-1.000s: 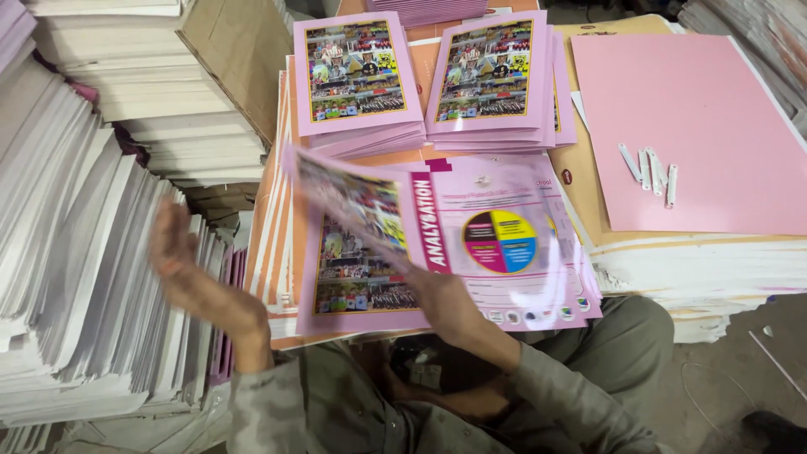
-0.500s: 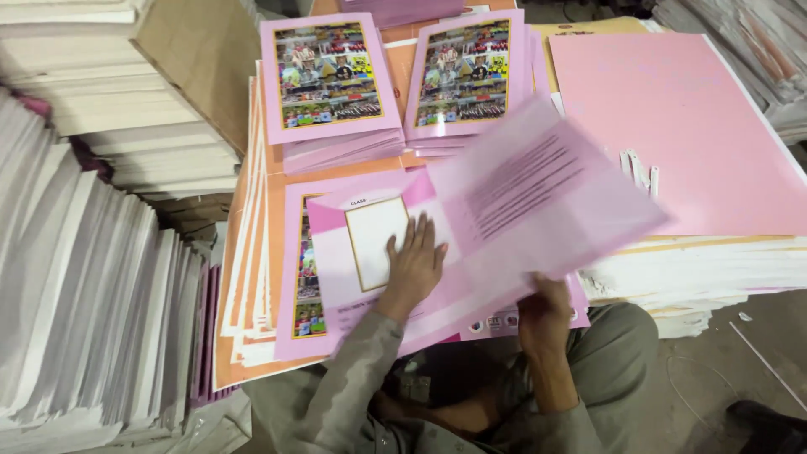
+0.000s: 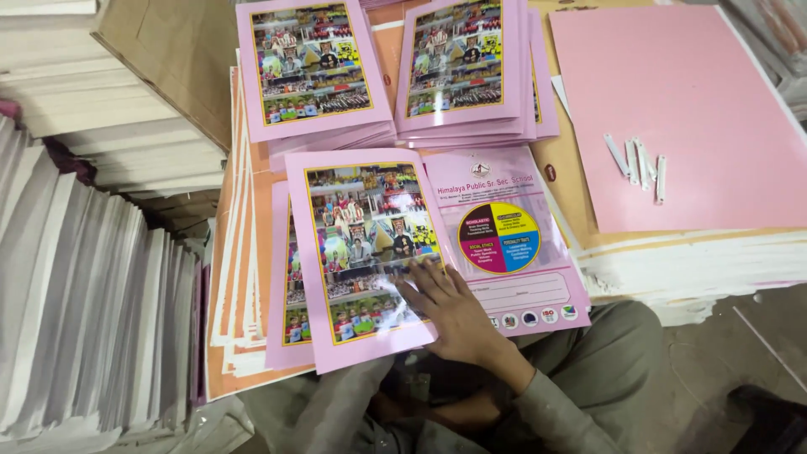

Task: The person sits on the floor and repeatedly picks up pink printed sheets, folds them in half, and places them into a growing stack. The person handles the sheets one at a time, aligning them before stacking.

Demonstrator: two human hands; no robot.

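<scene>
While the head camera looks straight down, one hand presses on an open pink cover spread before the seated person.

Open cover: a glossy pink folded cover [image 3: 420,252] lies flat and opened out on top of a low pile of like sheets, its photo-collage panel to the left and its panel with a coloured circle to the right.

Right hand: the right hand [image 3: 450,307] lies palm down across the lower middle of the open cover, fingers [image 3: 420,282] spread apart and pointing up-left along the fold; it presses flat and grips nothing.

Left hand: not visible; its state cannot be told.

Position of cover relative to hand: the cover lies directly beneath the hand and extends away from it to both sides and toward the top of the view.

Upper stacks: two stacks of folded pink covers [image 3: 311,71] and [image 3: 471,67] lie side by side just beyond the open cover, collage faces up.

Plain pink sheet: a large blank pink sheet [image 3: 681,109] tops a paper pile to the right, with several small white strips [image 3: 639,160] lying on it.

White paper stacks: tall stacks of white sheets [image 3: 76,286] fill the left side.
</scene>
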